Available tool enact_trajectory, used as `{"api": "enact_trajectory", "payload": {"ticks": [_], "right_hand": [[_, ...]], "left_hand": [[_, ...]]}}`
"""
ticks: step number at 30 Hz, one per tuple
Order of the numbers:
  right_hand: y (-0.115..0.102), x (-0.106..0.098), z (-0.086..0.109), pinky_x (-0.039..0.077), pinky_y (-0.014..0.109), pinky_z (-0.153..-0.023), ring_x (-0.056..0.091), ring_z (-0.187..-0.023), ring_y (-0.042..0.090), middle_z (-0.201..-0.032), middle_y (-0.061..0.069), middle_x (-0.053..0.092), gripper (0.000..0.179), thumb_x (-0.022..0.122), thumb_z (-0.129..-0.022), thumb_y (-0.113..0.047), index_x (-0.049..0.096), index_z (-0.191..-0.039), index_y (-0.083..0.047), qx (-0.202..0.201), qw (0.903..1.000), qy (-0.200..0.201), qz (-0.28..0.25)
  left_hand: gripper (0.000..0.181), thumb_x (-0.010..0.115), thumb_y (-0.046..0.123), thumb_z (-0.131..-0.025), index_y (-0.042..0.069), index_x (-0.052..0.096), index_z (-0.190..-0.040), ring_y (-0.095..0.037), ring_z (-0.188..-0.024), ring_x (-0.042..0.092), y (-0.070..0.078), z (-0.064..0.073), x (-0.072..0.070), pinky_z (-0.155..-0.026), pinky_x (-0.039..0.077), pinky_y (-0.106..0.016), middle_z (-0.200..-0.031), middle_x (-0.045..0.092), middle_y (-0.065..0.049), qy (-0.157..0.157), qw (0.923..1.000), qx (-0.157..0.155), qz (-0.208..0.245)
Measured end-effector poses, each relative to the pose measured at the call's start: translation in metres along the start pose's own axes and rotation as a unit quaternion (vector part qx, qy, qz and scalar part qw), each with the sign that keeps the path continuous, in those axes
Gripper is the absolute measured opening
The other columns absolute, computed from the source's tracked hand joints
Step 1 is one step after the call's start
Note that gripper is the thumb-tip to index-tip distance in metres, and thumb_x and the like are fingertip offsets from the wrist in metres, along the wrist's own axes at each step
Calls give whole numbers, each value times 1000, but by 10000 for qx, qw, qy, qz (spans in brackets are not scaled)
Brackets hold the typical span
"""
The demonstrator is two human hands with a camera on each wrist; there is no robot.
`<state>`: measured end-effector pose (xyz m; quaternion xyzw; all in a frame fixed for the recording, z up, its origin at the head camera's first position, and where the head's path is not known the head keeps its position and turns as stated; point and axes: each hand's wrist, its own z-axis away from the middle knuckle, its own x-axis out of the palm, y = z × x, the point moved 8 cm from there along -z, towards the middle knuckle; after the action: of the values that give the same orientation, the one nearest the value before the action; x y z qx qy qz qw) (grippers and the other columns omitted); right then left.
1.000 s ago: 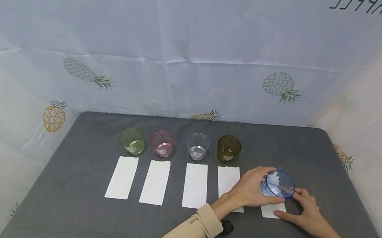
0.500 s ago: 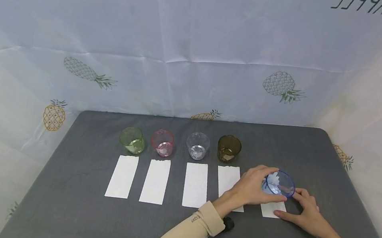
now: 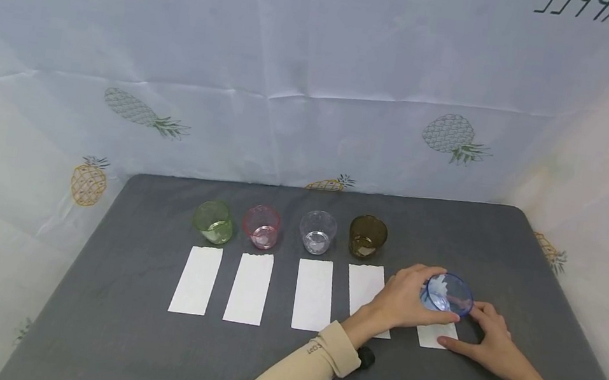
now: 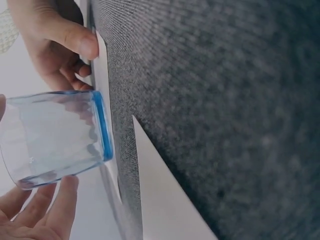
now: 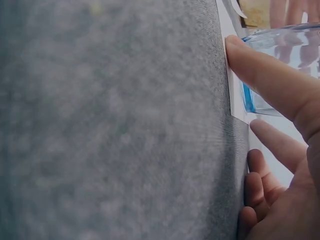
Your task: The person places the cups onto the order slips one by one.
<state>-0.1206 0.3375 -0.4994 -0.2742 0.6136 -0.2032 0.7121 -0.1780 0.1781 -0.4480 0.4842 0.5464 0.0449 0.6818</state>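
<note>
My left hand [image 3: 399, 297] grips a clear blue drinking glass [image 3: 449, 294] around its side, with the thumb towards me. The glass is upright at the rightmost white paper strip [image 3: 437, 336]. In the left wrist view the thick blue base of the glass [image 4: 104, 127] is at the paper, though I cannot tell if they touch. My right hand [image 3: 492, 344] lies to the right of the glass. Its thumb [image 5: 250, 57] rests on the near part of that strip, and its forefinger reaches along the strip's right side.
Green [image 3: 213, 222], pink [image 3: 261, 227], clear [image 3: 317, 233] and brown [image 3: 367, 237] glasses stand in a row at the back. White paper strips [image 3: 196, 280] lie in front of them on the grey table [image 3: 145, 349]. A pineapple-print cloth [image 3: 299, 54] hangs behind.
The view has shifted very slightly. Both hands and the blue glass stay practically where they were.
</note>
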Motion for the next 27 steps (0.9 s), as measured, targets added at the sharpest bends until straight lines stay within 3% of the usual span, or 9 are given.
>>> {"api": "enact_trajectory", "payload": {"ticks": [5, 9, 12, 14, 16, 18, 23, 27], "right_hand": [[-5, -2, 0, 38, 67, -81, 42, -111, 47, -124, 26, 50, 75, 89, -77, -23, 56, -138, 4, -166, 9997, 188, 68], [-8, -4, 2, 37, 65, -84, 42, -113, 42, -125, 26, 51, 72, 90, -75, -21, 58, -135, 4, -323, 9985, 446, 17], [-10, -9, 4, 42, 43, -91, 43, -117, 16, -124, 23, 56, 70, 93, -72, -19, 61, -132, 2, -504, 9959, 749, -43], [-11, -12, 5, 42, 22, -86, 39, -112, -5, -123, 21, 57, 72, 94, -70, -18, 61, -132, 1, -592, 9940, 917, -64], [-11, -16, 7, 36, 8, -78, 34, -108, -17, -123, 17, 58, 76, 94, -70, -16, 60, -135, 2, -637, 9925, 1039, -132], [-12, -21, 10, 35, 2, -79, 33, -108, -20, -125, 9, 55, 80, 93, -72, -15, 56, -140, 1, -601, 9923, 1059, -227], [-19, -36, 16, 35, 4, -81, 40, -110, -16, -128, -25, 46, 82, 89, -78, -12, 50, -150, -10, -557, 9904, 1196, -423], [-32, -48, 21, 37, 2, -85, 47, -109, -11, -132, -30, 46, 77, 83, -82, -2, 50, -150, -10, -694, 9850, 1421, -694]], "left_hand": [[75, 78, 54, -84, 25, 52, -149, -3, -117, 61, 0, 0, -2, -90, 50, -13, -137, 63, 4, 39, 10000, 2, -39], [77, 76, 55, -86, 24, 49, -151, -5, -125, 59, 1, 1, -2, -97, 51, -16, -144, 58, 5, 54, 9999, 63, -94], [80, 74, 56, -87, 24, 45, -154, -7, -131, 56, 2, 3, -3, -102, 50, -20, -150, 54, 4, 80, 9999, 112, -78], [81, 73, 56, -87, 24, 43, -155, -9, -134, 55, 3, 5, -6, -104, 50, -22, -152, 52, 3, 115, 9998, 152, -67], [82, 73, 56, -88, 23, 42, -156, -10, -137, 54, 5, 6, -11, -106, 50, -24, -154, 50, 2, 168, 9997, 191, -12], [81, 73, 56, -88, 23, 42, -156, -11, -139, 52, 7, 8, -18, -108, 49, -25, -155, 50, 2, 206, 9995, 234, 78], [76, 75, 51, -89, 21, 47, -153, -12, -142, 50, 13, 10, -37, -110, 48, -25, -153, 51, 2, 286, 9979, 483, 323], [71, 77, 45, -88, 17, 52, -149, -12, -141, 51, 17, 12, -53, -112, 45, -23, -150, 54, -1, 358, 9952, 833, 378]]}}
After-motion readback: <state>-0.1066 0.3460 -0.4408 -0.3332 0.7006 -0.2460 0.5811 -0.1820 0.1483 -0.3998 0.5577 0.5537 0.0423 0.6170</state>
